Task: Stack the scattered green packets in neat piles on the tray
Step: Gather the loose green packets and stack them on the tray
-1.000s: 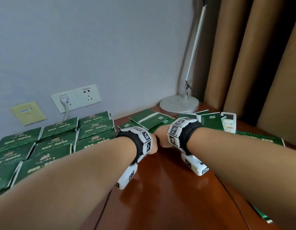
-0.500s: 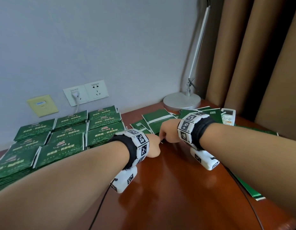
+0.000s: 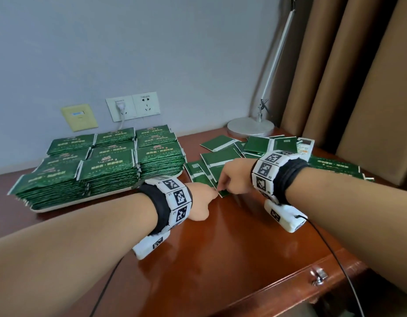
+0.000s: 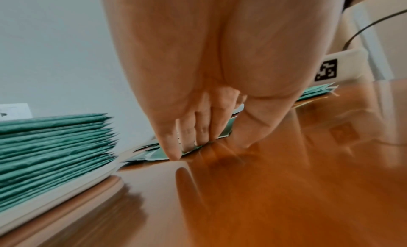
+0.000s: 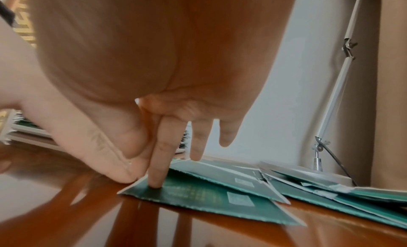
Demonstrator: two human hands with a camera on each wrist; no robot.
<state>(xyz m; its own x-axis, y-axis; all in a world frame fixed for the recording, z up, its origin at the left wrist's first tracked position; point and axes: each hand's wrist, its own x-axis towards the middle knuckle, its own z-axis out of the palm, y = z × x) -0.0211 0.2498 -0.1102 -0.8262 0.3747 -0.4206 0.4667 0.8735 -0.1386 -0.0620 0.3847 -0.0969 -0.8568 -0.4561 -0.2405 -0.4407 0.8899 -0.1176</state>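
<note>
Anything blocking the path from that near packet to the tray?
Nothing visible. Both hands are already on the near packet, and only bare tabletop lies between it and the tray, just to the left.

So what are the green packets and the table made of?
The packets look like thin matte foil or coated paper, though I can't tell which: flat, with jagged crimped edges. The table looks like varnished wood: reddish-brown and glossy enough to mirror the hands.
</note>
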